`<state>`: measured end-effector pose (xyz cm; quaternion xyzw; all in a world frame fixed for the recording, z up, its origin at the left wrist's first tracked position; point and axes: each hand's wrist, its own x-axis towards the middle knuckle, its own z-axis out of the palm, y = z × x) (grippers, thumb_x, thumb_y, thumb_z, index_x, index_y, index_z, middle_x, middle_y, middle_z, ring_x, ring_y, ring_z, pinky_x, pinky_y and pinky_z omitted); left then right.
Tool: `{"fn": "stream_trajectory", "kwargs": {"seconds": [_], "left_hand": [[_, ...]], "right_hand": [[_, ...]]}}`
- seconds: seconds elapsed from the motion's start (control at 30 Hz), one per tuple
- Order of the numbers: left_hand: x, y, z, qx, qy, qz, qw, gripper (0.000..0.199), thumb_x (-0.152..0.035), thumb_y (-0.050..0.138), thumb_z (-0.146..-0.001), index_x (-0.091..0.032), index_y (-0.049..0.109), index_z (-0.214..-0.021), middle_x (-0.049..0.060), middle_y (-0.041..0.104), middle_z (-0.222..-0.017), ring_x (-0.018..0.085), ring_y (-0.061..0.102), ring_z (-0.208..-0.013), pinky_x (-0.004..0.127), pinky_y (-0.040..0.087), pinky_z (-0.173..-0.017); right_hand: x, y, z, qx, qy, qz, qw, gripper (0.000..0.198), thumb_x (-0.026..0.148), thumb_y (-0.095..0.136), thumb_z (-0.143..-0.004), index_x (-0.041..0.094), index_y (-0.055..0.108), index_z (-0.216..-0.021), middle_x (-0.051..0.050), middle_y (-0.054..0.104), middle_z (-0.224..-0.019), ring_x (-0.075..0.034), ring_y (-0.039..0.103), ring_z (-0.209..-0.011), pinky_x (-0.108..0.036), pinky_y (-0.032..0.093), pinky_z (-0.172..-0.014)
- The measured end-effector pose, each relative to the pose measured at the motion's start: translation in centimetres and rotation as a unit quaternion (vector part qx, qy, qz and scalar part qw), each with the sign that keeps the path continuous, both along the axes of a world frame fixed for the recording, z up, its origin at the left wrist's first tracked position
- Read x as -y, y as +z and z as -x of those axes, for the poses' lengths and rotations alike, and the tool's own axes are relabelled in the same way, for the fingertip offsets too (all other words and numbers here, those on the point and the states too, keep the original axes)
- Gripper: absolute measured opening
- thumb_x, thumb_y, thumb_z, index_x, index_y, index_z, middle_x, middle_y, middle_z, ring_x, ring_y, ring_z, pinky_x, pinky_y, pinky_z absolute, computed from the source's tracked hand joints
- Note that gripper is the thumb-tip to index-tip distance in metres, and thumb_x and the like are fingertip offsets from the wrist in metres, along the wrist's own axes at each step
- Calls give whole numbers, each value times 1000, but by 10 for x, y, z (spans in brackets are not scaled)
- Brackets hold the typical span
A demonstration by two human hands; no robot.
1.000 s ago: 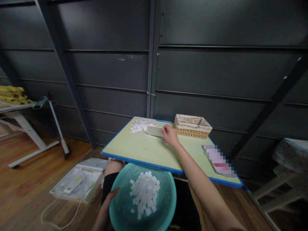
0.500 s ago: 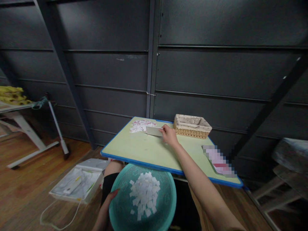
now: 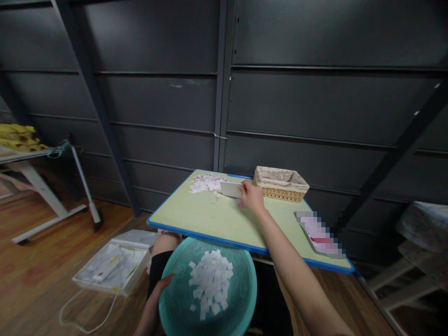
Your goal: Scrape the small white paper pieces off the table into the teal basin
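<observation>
- Our right hand (image 3: 252, 195), over the far half of the table (image 3: 199, 212), pinches one end of a white card (image 3: 231, 189).
- Our left hand (image 3: 158, 295), below the table's near edge, has its thumb over the rim of the green colander (image 3: 177, 315); we cannot see its fingers underneath.
- The card's free end meets the paper scraps (image 3: 205, 183) near the table's far left corner; we judge a low edge and light, short strokes best, since scraps scatter easily.
- We should keep the colander level, for paper squares (image 3: 211, 282) lie inside.
- We need elbow care around the wicker basket (image 3: 283, 192) on the table's far right.
</observation>
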<state>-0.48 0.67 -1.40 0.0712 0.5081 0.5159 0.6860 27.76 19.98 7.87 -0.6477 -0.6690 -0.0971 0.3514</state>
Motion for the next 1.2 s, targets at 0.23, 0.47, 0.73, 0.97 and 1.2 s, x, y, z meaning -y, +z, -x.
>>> {"fn": "stream_trajectory", "kwargs": {"seconds": [0.23, 0.47, 0.73, 0.97, 1.2], "left_hand": [[1, -5, 3, -9, 0, -4, 1000, 38, -27, 78, -61, -13, 69, -96, 6, 77, -63, 35, 75, -81, 43, 60, -74], [0, -4, 1, 2, 10, 5, 1000, 34, -22, 75, -65, -13, 69, -97, 6, 78, -64, 35, 74, -86, 46, 59, -78], [2, 5, -4, -22, 10, -4, 1000, 33, -24, 78, -60, -12, 69, -89, 8, 76, -61, 37, 73, -89, 43, 59, -75], [1, 3, -2, -5, 17, -3, 1000, 22, -23, 80, -57, -17, 66, -73, 6, 73, -57, 36, 73, -88, 42, 59, -77], [1, 2, -3, -6, 12, 2, 1000, 23, -23, 77, -63, -14, 69, -83, 7, 76, -64, 34, 73, -87, 43, 59, -77]], "right_hand": [[0, -1, -1, 14, 2, 9, 1000, 22, 29, 48, -92, 21, 67, -98, -7, 72, -80, -21, 63, -72, -26, 35, -62], [-1, 0, -1, -35, 15, -18, 999, 23, 31, 47, -92, 20, 66, -95, -8, 72, -83, -23, 64, -78, -27, 37, -65], [-3, -5, 14, -18, 82, 8, 996, 23, 32, 46, -94, 21, 66, -98, -6, 72, -78, -22, 65, -72, -27, 37, -64], [1, 1, 0, -6, 74, -7, 997, 22, 31, 49, -92, 21, 67, -100, -6, 73, -85, -22, 65, -76, -26, 38, -65], [3, 5, -5, 23, 19, 7, 1000, 24, 29, 47, -93, 20, 68, -101, -9, 73, -84, -23, 64, -74, -28, 37, -64]]}}
